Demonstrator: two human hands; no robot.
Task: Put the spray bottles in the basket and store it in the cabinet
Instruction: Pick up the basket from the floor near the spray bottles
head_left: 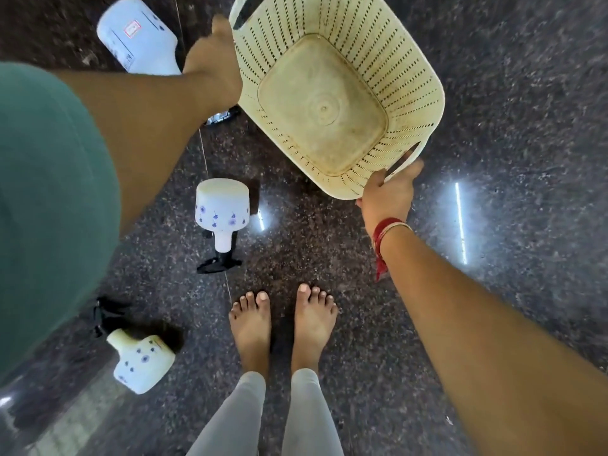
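A cream perforated plastic basket (408, 80) is held above the dark floor, tilted, with nothing in it. My left hand (214, 65) grips its far-left rim beside a handle slot. My right hand (388, 192) grips the near-right rim at the other handle. Three white spray bottles lie on the floor to the left. A large labelled one (138, 37) is at the top left, partly behind my left arm. A flower-printed one (222, 209) lies in the middle with its black trigger toward me. A second flower-printed bottle (141, 363) lies at the bottom left.
The floor (493, 93) is dark polished speckled stone with bright light reflections. My bare feet (283, 324) stand together at the bottom centre, right of the nearest bottle. A small dark shiny object (222, 116) peeks out under my left wrist.
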